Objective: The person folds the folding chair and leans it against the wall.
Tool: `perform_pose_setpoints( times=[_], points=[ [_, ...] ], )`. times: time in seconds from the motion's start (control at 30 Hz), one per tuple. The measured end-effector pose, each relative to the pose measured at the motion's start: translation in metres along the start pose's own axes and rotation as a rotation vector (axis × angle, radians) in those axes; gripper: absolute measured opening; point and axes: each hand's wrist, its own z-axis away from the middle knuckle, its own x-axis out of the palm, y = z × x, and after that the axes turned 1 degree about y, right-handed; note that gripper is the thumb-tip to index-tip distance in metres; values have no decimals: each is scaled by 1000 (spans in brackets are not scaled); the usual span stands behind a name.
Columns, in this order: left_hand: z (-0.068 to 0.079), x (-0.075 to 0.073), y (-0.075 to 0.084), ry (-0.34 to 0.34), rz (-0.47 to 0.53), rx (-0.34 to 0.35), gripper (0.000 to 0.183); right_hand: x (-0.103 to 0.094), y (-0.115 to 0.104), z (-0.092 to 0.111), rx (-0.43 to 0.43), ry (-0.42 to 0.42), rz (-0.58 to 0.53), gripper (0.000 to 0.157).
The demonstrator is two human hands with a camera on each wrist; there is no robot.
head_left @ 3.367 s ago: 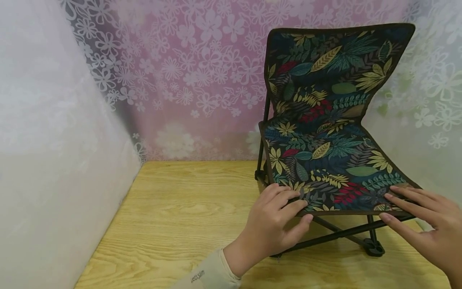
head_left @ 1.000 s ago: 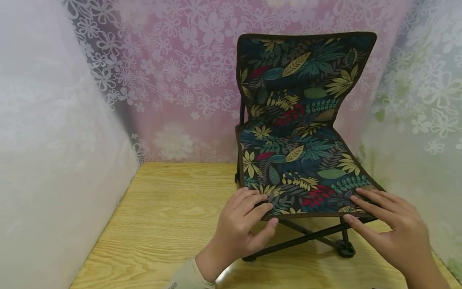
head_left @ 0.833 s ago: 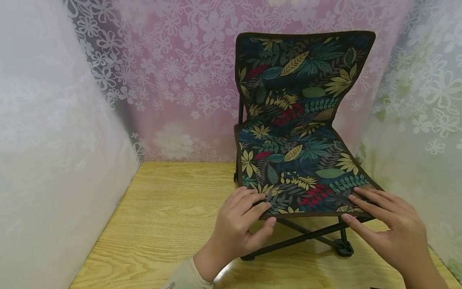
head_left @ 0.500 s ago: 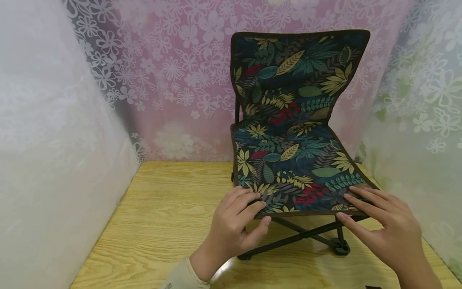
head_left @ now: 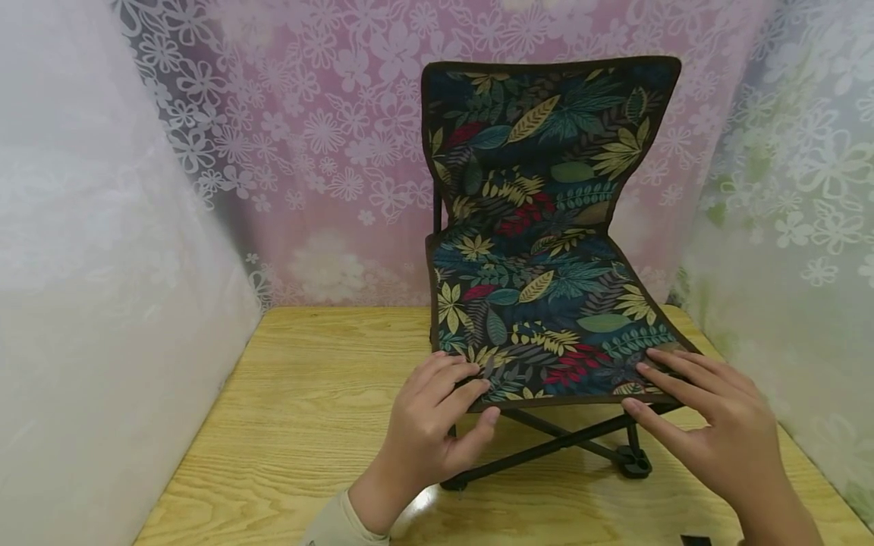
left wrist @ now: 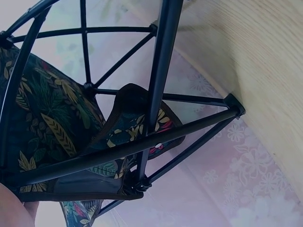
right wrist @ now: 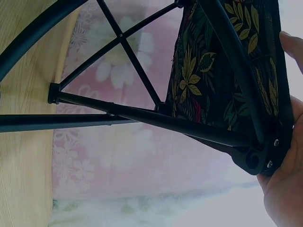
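A small folding chair (head_left: 532, 303) with a dark leaf-print fabric seat and back stands on the wooden table, unfolded. My left hand (head_left: 437, 425) holds the seat's front left corner, fingers over the fabric and thumb at the front edge. At the front right corner my right hand (head_left: 710, 417) does the same with spread fingers. From below, the left wrist view shows the black tube frame (left wrist: 118, 146) and a bit of my left hand (left wrist: 12, 210). In the right wrist view, my right hand (right wrist: 286, 179) lies against the seat corner beside a black plastic joint (right wrist: 258, 156).
The wooden table (head_left: 307, 402) extends to the left of the chair. A pink flowered curtain (head_left: 328, 152) hangs behind, with pale sheets (head_left: 102, 265) at both sides. A small dark object (head_left: 696, 541) shows at the bottom edge near my right wrist.
Both hands and the chair have shifted left together across the table. My hands have stayed at the same seat corners. The small dark object has come into view at the bottom.
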Motion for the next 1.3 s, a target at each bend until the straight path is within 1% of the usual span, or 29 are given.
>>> perform_pose_setpoints(
  times=[0.17, 0.37, 0.57, 0.67, 0.93, 1.2, 1.3],
  points=[
    [0, 1, 0, 7, 1, 5, 25, 0, 1, 1, -2, -5, 10, 57],
    [0, 1, 0, 0, -9, 7, 27, -1, 1, 0, 2, -16, 9, 54],
    [-1, 0, -1, 11, 0, 29, 26, -4, 0, 1, 13, -41, 1, 53],
    [-1, 0, -1, 11, 3, 31, 25, -5, 2, 0, 1, -48, -3, 53],
    [-1, 0, -1, 3, -2, 31, 24, -12, 7, -3, -28, -77, -54, 54],
    [-2, -1, -1, 11, -7, 36, 27, -21, 10, -6, -31, -170, -85, 53],
    [-2, -1, -1, 8, -8, 36, 28, -20, 12, -5, -69, -144, -114, 47]
  ],
)
